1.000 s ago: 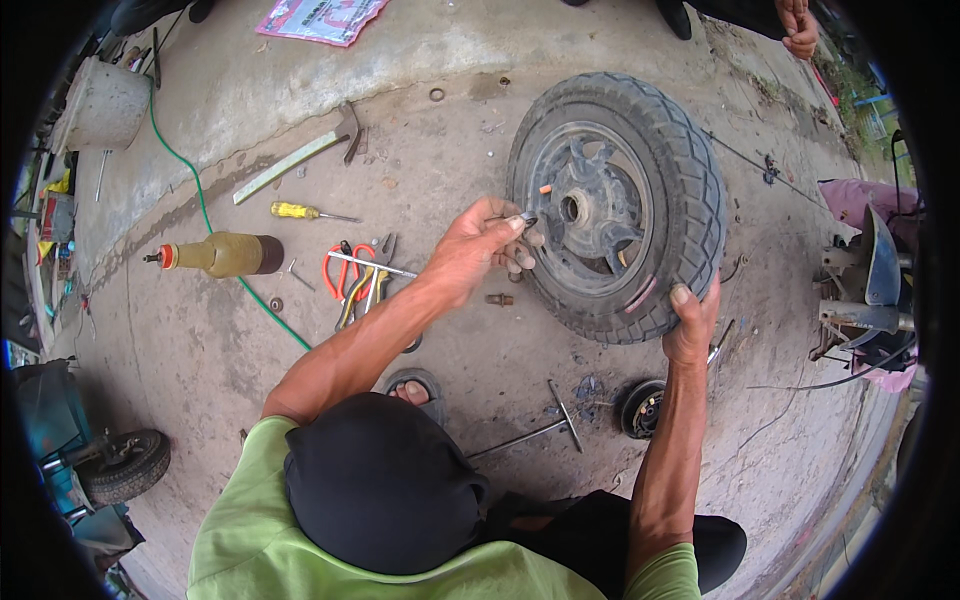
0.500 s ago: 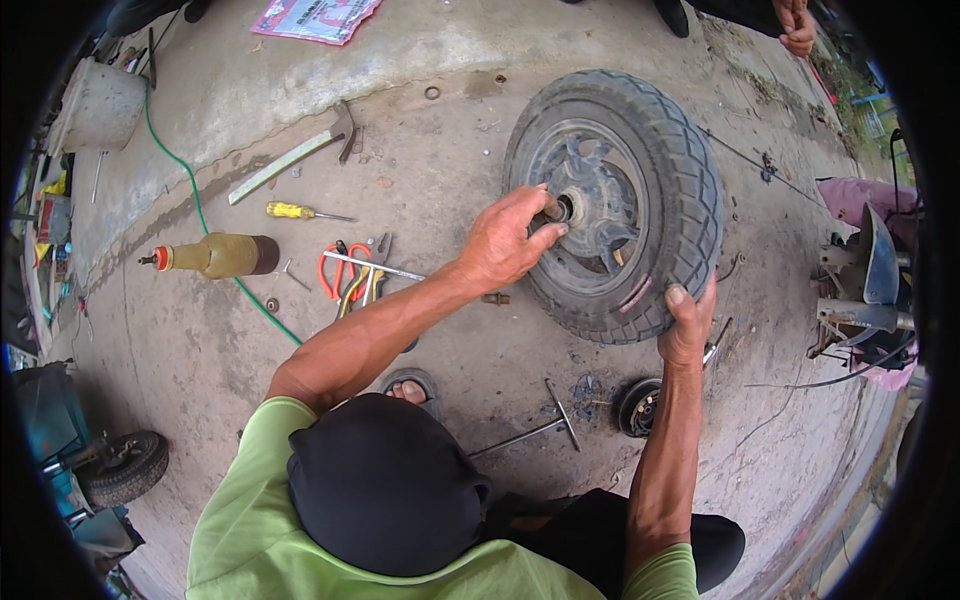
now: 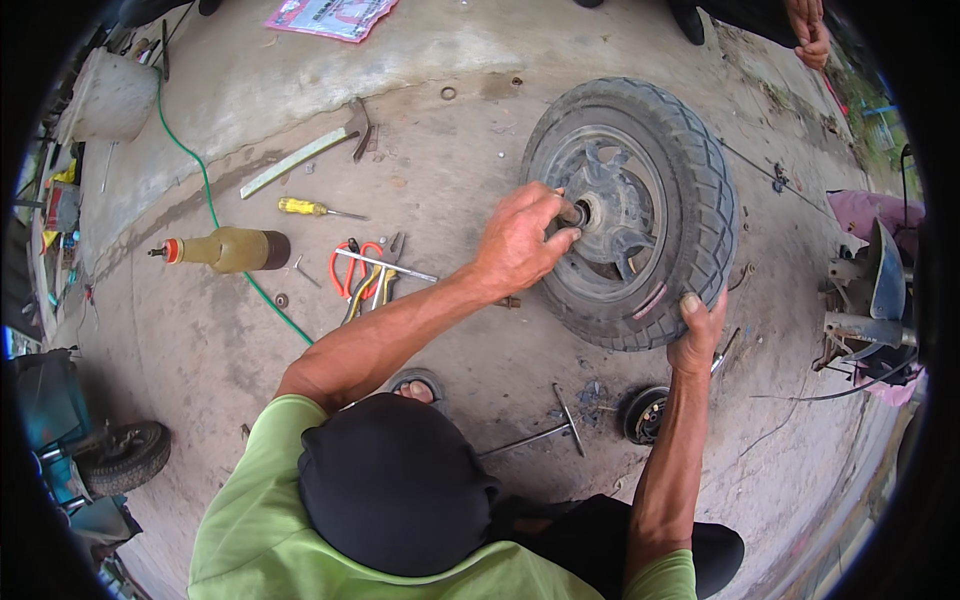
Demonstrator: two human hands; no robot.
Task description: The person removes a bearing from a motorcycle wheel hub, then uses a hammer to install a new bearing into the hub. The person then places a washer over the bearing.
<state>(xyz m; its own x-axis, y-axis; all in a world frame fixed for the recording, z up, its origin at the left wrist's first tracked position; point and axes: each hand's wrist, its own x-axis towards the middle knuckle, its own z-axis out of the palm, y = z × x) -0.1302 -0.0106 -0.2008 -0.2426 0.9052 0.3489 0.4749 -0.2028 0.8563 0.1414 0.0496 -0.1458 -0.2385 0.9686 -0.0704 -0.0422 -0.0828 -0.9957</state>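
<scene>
A motor-scooter wheel (image 3: 598, 272) with a black treaded tyre stands tilted on the ground, its hub side toward my left hand. My left hand (image 3: 522, 240) is closed, thumb and fingers pinching a small round metal piece (image 3: 577, 214) at the mouth of the hub's centre hole. Whether that piece sits inside the hole is hard to see. On the tyre's lower right edge, my right hand (image 3: 697, 330) grips the tread, thumb on the sidewall and fingers hidden behind.
Left lie pliers (image 3: 391, 262), red-handled scissors (image 3: 342, 272), a yellow screwdriver (image 3: 302, 206), a hammer (image 3: 300, 160) and an amber bottle (image 3: 230, 250). A T-handle wrench (image 3: 540, 436) and round drum part (image 3: 640, 414) are near my knees. Another person's hand (image 3: 812, 40) shows top right.
The whole picture has shifted slightly to the right. My left hand stays at the hub and my right hand keeps its hold on the tyre, with the wheel's tilt nearly the same.
</scene>
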